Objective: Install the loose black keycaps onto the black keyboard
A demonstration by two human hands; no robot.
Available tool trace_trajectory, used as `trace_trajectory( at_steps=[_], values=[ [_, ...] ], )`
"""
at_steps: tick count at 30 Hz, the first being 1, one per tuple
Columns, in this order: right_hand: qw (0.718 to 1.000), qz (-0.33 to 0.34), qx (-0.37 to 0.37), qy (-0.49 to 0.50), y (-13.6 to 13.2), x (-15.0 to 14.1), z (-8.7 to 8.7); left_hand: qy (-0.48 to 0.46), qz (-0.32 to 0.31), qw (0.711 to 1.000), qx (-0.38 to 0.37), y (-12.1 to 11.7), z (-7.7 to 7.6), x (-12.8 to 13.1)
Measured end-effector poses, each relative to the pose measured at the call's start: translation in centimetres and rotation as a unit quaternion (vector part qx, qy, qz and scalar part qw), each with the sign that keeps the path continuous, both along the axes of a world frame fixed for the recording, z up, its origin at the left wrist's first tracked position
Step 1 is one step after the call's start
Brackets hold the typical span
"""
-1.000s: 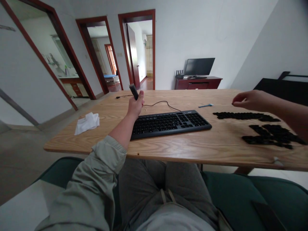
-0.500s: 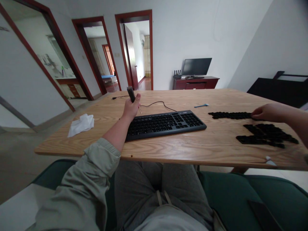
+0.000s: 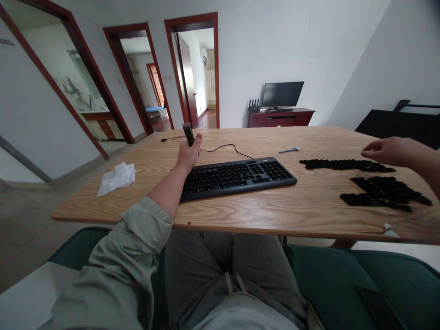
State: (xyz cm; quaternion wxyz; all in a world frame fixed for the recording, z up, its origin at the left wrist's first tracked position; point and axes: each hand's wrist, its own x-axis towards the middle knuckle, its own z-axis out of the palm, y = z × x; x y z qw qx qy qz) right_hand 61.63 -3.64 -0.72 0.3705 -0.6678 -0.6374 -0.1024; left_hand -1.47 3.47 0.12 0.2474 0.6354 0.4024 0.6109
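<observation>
A: What does the left hand (image 3: 187,155) have?
B: A dark-handled tool (image 3: 189,135), gripped in the fist with its end pointing up, just beyond the left end of the black keyboard (image 3: 237,176).
A: And the right hand (image 3: 388,150)?
B: It's over by the long row of small black pieces (image 3: 343,165), fingers bent together; I can't tell if anything is between them.
A: More pieces nearer the person?
B: Yes, a wider black cluster (image 3: 385,192). A slim blue tool (image 3: 288,150) lies between keyboard and row, farther back.
A: On the left?
B: A crumpled white tissue (image 3: 117,178) on the wooden table (image 3: 268,213).
</observation>
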Motion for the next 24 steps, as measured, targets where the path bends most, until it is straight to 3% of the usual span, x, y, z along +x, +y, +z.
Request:
trace_trajectory(
  at_steps=[2, 3, 6, 8, 12, 15, 19, 24],
  values=[
    [0.993, -0.066, -0.087, -0.041, 0.2, -2.7, 2.3, -0.013, -0.016, 1.0, -0.003, -0.1, 0.0, 0.1],
    [0.993, -0.066, -0.086, -0.048, 0.3, -4.6, 3.5, -0.021, -0.032, 0.999, -0.006, -0.2, 0.1, 0.2],
    [0.998, -0.008, -0.045, -0.041, 0.4, -12.7, 6.6, -0.043, -0.099, 0.994, -0.02, -0.5, 0.0, 0.4],
    [0.997, 0.061, -0.049, -0.027, 0.2, -19.6, 7.6, -0.048, -0.14, 0.988, -0.03, -0.8, 0.0, 0.5],
    [0.969, 0.22, -0.104, -0.038, -0.3, -33.1, 6.6, -0.03, -0.164, 0.985, -0.035, -1.4, -0.1, 0.7],
    [0.948, 0.297, -0.109, -0.032, 0.0, -40.1, 4.5, 0.021, -0.145, 0.989, -0.004, -1.8, 0.1, 0.7],
    [0.932, 0.342, -0.102, -0.058, 1.7, -43.8, 1.7, 0.077, -0.121, 0.989, 0.032, -2.2, 0.3, 0.8],
    [0.941, 0.283, -0.118, -0.146, 4.0, -42.5, -0.7, 0.078, -0.099, 0.992, 0.028, -1.7, 0.2, 0.5]
  ],
)
